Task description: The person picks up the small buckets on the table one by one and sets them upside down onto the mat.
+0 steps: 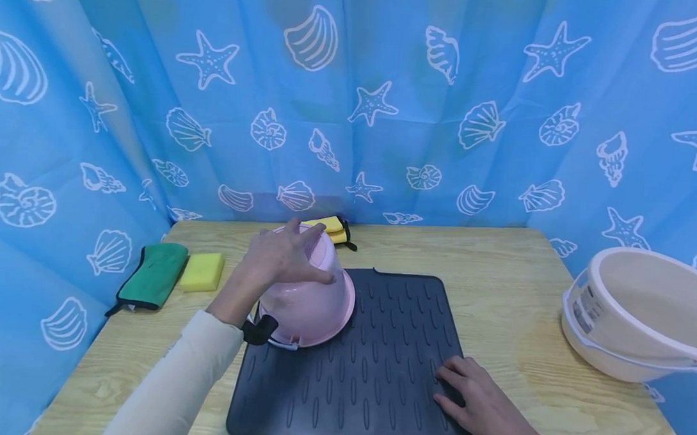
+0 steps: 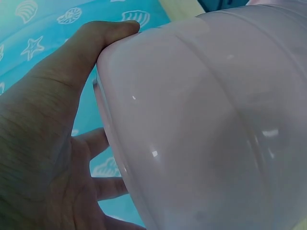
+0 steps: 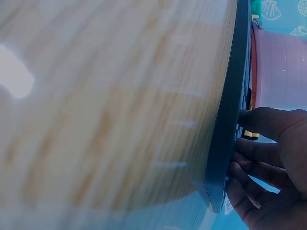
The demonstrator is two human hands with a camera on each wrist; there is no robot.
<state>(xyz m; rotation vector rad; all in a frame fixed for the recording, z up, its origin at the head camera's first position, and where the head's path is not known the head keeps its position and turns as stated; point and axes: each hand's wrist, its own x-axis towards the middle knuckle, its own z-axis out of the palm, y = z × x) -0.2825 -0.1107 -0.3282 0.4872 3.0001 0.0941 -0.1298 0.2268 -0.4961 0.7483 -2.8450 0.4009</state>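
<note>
A pink bucket stands upside down on the left part of a black ridged mat, its rim on the mat and its handle hanging at the near side. From above, my left hand spans the bucket's base and grips it. In the left wrist view, the thumb bends over the base's edge, and the other fingers reach behind it, their tips partly hidden. My right hand rests at the mat's near right corner, fingers loosely bent. Its fingertips touch the mat close to the edge.
On the right of the wooden table stands a white bucket, opening up. A folded yellow cloth lies behind the pink bucket. At the left are a green cloth and a yellow sponge. A blue shell-print curtain surrounds the table.
</note>
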